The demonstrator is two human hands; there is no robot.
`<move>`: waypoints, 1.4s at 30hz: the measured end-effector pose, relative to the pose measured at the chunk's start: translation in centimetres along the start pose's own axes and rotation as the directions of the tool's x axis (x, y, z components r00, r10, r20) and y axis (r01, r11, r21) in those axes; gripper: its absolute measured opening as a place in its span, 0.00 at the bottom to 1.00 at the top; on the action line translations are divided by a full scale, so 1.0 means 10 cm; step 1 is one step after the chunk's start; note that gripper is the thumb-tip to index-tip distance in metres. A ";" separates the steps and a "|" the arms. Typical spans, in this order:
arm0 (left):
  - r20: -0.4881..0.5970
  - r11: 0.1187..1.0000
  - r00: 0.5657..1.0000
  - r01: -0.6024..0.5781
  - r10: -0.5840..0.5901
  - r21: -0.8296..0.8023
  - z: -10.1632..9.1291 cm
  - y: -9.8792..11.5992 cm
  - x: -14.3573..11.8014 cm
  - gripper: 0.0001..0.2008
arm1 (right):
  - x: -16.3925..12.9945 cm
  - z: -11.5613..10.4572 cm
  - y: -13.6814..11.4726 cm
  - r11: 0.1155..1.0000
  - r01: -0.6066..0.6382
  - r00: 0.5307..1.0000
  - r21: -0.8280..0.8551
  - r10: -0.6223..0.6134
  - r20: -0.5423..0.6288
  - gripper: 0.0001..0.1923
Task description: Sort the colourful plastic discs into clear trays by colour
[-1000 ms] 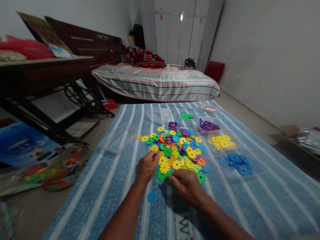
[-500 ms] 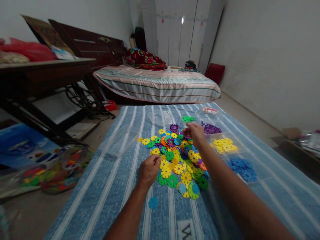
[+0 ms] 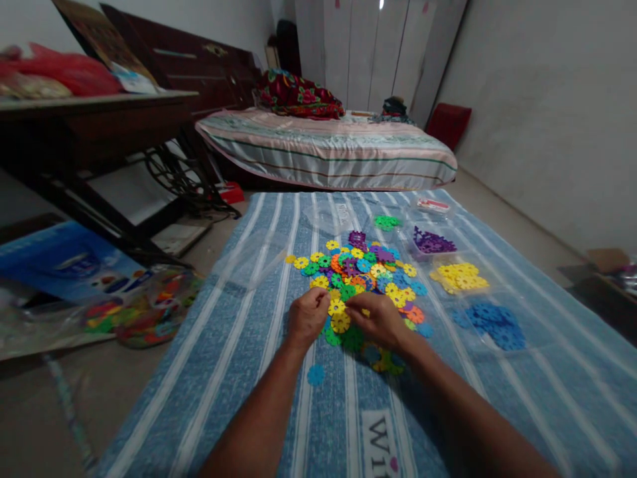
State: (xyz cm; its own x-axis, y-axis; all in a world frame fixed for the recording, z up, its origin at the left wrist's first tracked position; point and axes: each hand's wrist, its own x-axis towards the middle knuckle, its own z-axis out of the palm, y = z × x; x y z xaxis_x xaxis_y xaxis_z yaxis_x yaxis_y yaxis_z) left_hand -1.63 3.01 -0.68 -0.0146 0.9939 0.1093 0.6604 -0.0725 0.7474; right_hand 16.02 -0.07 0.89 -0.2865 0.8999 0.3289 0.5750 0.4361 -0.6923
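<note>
A loose pile of colourful snowflake discs (image 3: 365, 275) lies on a blue striped mat (image 3: 279, 372). My left hand (image 3: 307, 317) is curled at the pile's near left edge, fingers pinched on a yellow disc (image 3: 337, 307). My right hand (image 3: 379, 320) rests on the pile's near edge. Its fingertips meet the left hand at the same yellow discs, with another yellow disc (image 3: 341, 323) just below. A single blue disc (image 3: 315, 375) lies apart, near my left wrist.
Sorted groups lie in clear trays on the right: green (image 3: 386, 222), purple (image 3: 432, 242), yellow (image 3: 460, 277), blue (image 3: 490, 320). A clear lid (image 3: 249, 257) lies left of the pile. Off the mat are a bag of pieces (image 3: 144, 309), a dark table (image 3: 89, 119) and a bed (image 3: 328, 149).
My right hand reached to the far side of the pile, then came back to the near edge beside the left hand. The left hand stayed in place. The view shifted slightly.
</note>
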 end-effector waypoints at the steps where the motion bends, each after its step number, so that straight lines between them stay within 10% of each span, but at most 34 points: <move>1: -0.002 1.000 1.000 -0.003 0.003 -0.003 0.00 -0.01 0.00 0.08 | -0.04 0.03 -0.04 0.994 0.066 0.997 -0.082 -0.063 0.039 0.09; 6: -0.029 0.999 1.000 -0.005 0.004 -0.048 0.04 -0.06 0.01 0.07 | -0.17 0.22 -0.21 0.909 0.293 0.952 -0.296 -0.248 0.179 0.06; 12: -0.052 0.989 0.998 0.026 -0.034 -0.147 0.06 -0.10 0.04 0.06 | -0.18 0.43 -0.30 0.889 0.249 0.965 -0.386 -0.192 0.179 0.16; 30: -0.064 0.911 0.981 0.143 -0.182 -0.387 0.00 -0.05 0.09 0.10 | -0.09 0.60 -0.09 0.791 0.348 0.894 -0.503 -0.442 -0.076 0.10; 36: -0.039 0.919 0.981 0.162 -0.188 -0.359 -0.01 -0.03 0.06 0.12 | 0.07 0.18 0.00 0.998 -0.068 0.978 -0.011 0.065 -0.197 0.17; 42: -0.061 0.956 0.992 0.090 -0.112 -0.280 0.02 -0.06 0.05 0.10 | 0.84 -0.46 0.34 0.706 -0.306 0.773 0.638 0.576 -0.267 0.18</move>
State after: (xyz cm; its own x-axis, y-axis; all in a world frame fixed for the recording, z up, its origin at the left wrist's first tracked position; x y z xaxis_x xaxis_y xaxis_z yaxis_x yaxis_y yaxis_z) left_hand -1.88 3.55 -1.26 -0.1342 0.9888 0.0650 0.4200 -0.0026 0.9075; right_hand 19.08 9.04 4.29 0.3142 0.9490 0.0265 0.0048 0.0264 -0.9996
